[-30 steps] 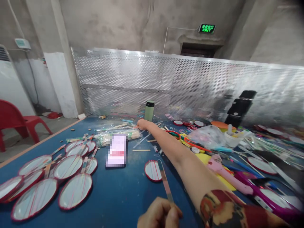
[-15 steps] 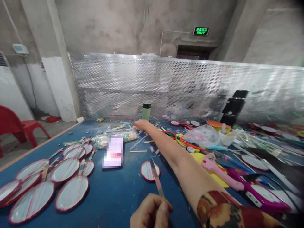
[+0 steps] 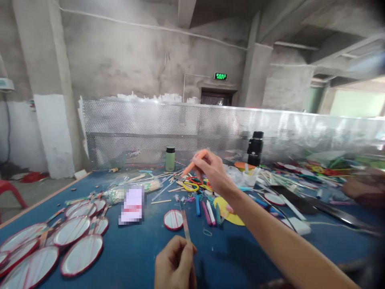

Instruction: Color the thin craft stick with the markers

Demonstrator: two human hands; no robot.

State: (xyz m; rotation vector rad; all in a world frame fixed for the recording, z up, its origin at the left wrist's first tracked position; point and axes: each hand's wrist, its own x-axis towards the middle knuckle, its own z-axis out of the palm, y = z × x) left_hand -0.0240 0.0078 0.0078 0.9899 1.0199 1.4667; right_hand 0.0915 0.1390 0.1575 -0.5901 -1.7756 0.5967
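Observation:
My left hand point(image 3: 176, 261) is at the bottom centre, pinching the lower end of a flat wooden craft stick point(image 3: 185, 224) with painted colour bands. The stick points up and away, its upper part beside the right edge of a small white disc point(image 3: 173, 219) with a red rim and pink stripes. Whether stick and disc touch, I cannot tell. My right hand point(image 3: 212, 166) is raised above the craft supplies, fingers closed around what looks like an orange marker point(image 3: 191, 165), slightly blurred. Below it lie yellow-handled scissors point(image 3: 190, 186) and several markers, among them a blue one point(image 3: 197, 205).
Several red-rimmed discs point(image 3: 82, 255) with sticks lie at left, near a pixelated pale rectangle point(image 3: 131, 205). A green bottle point(image 3: 170, 159) and a black flask point(image 3: 255, 148) stand before the perforated metal screen point(image 3: 144, 124). A blurred hand point(image 3: 363, 188) of another person shows at right.
My right hand has drawn back and rightward from beside the green bottle, now with the orange marker. My left hand keeps the stick. The view has shifted right and up; the pink-and-purple tool is out of sight.

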